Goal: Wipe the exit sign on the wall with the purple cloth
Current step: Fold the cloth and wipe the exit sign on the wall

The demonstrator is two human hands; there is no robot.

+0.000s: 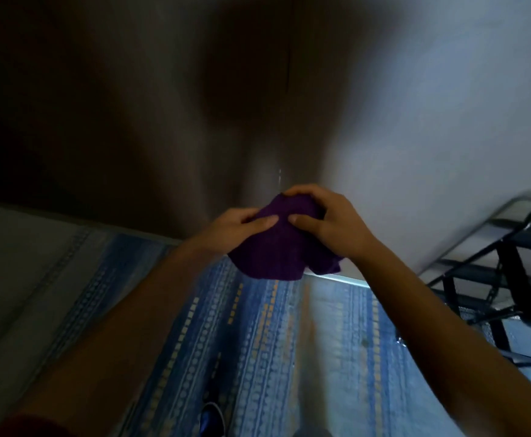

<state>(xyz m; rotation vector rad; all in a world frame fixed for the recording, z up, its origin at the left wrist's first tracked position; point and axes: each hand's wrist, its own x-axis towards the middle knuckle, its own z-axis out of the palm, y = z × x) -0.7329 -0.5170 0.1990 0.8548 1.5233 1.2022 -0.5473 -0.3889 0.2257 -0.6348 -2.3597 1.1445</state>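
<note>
Both hands, left hand [242, 227] and right hand [327, 222], clutch the bunched purple cloth [277, 250] before the wall [415, 121] (no exit sign in view, presumably higher)

A floor [258, 342] patterned in blue stripes with pale and orange dashes is stretching below both hands. A shoe [211, 416] is resting on it well below the left hand. A dark metal frame [494, 272] is standing to the right of the right hand.
</note>
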